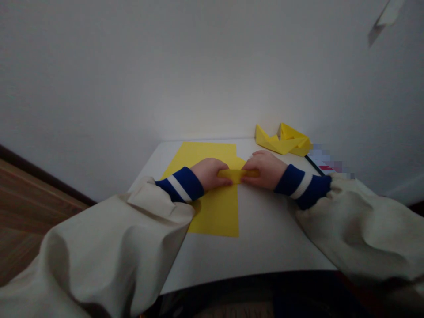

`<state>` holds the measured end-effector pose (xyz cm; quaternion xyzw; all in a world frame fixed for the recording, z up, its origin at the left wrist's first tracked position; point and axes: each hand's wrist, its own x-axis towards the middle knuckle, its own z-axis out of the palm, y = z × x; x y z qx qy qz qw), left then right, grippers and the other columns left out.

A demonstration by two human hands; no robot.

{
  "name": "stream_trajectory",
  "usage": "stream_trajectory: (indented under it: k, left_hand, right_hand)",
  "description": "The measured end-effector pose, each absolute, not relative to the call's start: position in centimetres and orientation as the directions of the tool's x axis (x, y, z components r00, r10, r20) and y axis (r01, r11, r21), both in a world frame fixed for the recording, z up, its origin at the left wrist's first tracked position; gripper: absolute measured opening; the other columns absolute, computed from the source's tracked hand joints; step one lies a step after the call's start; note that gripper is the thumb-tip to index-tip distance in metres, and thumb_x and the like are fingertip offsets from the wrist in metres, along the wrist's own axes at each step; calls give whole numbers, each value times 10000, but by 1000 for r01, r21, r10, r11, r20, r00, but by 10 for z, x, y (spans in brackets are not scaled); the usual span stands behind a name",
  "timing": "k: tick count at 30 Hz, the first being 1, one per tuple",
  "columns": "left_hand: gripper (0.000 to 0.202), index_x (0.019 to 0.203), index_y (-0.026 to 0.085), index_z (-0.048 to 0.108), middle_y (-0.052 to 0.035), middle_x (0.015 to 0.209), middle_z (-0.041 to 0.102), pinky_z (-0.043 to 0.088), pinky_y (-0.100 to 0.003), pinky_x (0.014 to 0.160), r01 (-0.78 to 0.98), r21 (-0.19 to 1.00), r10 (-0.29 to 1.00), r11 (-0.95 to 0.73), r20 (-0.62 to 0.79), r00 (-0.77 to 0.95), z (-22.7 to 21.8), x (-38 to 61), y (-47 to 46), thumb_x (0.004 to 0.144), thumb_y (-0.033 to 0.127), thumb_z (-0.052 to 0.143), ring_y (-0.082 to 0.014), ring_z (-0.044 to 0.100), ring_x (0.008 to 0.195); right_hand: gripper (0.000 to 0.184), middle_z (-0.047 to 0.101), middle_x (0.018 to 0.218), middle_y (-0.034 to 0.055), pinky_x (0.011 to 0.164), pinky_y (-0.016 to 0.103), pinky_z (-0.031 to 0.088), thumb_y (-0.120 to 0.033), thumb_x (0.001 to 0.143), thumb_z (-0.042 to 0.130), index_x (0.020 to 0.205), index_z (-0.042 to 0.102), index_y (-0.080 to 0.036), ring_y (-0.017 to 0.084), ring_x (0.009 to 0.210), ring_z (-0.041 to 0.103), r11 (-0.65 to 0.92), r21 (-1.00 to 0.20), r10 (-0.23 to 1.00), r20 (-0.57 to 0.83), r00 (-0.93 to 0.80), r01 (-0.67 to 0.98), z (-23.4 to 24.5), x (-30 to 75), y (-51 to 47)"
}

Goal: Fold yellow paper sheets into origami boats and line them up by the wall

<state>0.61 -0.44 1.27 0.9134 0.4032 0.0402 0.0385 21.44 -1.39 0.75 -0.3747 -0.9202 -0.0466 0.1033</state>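
Between my two hands is a piece of folded yellow paper (236, 176), its narrow edge facing me. My left hand (212, 173) pinches its left end, thumb at the near side. The right end is gripped by my right hand (263, 170) in the same way. Beneath my left hand and forearm lies a flat sheet of yellow paper (217, 216) on the white table (265, 243). Folded yellow paper boats (285, 143) sit at the back right of the table, beyond my right hand. My fingers hide much of the held paper.
A plain pale wall (205, 70) rises right behind the table. To the left is a brown wooden surface (29, 216). Printed papers (326, 161), partly blurred out, lie at the right edge beside the boats. Something white sticks out from the wall at upper right.
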Motion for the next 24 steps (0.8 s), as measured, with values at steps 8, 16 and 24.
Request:
stream_trajectory:
  k: [8,16,24]
  left_hand:
    - [313,889,185,681,-24,802,663,334,-246,597,767,163,772,-621,-43,635,23,0,-4,735,445,600,-155,549,699]
    - [294,852,180,657,-7,741,634,310,-237,565,826,110,816,-553,-130,563,28,0,0,707,434,629,-139,514,642]
    - [250,731,178,587,31,576,577,307,-220,520,878,130,844,-461,-243,479,33,-6,1,670,408,663,-117,505,544]
  right_hand:
    - [243,674,769,51,979,422,229,-383,799,542,736,672,-188,188,812,567,747,15,633,292,-717,665,3,215,-7]
    - [270,666,800,52,747,318,334,-414,817,525,809,662,-181,168,744,556,795,-6,576,322,-751,607,-6,219,2]
    - [285,664,818,47,752,305,344,-444,803,545,822,665,-186,166,760,564,794,-52,585,335,-738,606,-14,221,7]
